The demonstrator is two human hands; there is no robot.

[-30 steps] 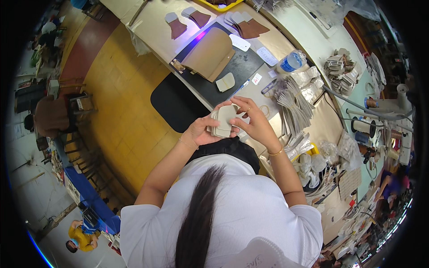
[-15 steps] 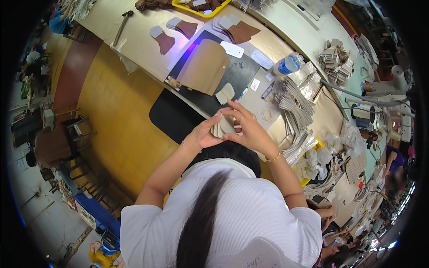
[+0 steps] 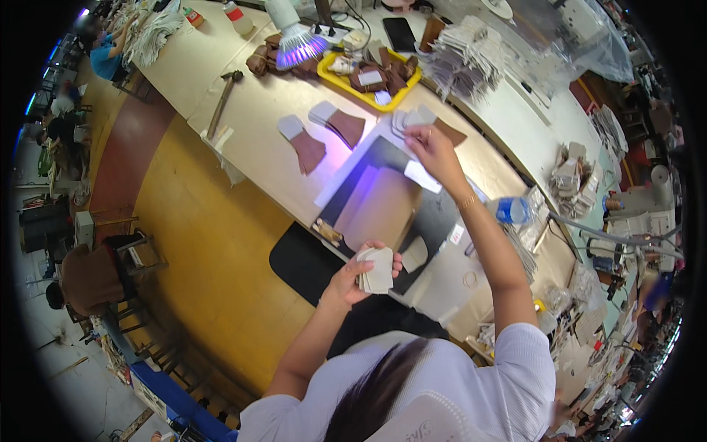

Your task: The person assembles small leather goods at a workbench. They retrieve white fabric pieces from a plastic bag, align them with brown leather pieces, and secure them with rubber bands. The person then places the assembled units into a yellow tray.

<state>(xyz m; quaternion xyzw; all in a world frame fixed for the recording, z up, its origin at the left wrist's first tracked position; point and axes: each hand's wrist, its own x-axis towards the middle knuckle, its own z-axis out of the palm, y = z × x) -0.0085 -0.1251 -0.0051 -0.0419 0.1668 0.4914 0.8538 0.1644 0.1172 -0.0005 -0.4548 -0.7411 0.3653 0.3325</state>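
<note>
My left hand (image 3: 352,281) holds a small stack of cream, rounded fabric-like pieces (image 3: 379,271) near my body, thumb across the top. My right hand (image 3: 434,156) is stretched far over the table, its bent fingers at the grey ends of a fanned stack of brown-and-grey cut pieces (image 3: 451,134). What its fingertips pinch, if anything, is too small to make out. A white card (image 3: 423,177) lies below that hand. Between my hands a curved brown board (image 3: 377,206) rests on a black mat (image 3: 434,225). One loose cream piece (image 3: 415,255) lies beside the board.
Two more brown-and-grey stacks (image 3: 303,147) (image 3: 342,124) lie left of the mat. Behind them stand a yellow tray (image 3: 401,102) of brown pieces and a lit lamp (image 3: 298,46). A hammer (image 3: 222,105) lies far left. A blue-and-clear container (image 3: 513,211) stands beside my right forearm.
My right hand has left the cream stack and reached forward to the brown-and-grey pieces. My left hand keeps the cream stack alone. The view has shifted, showing more of the table's far side.
</note>
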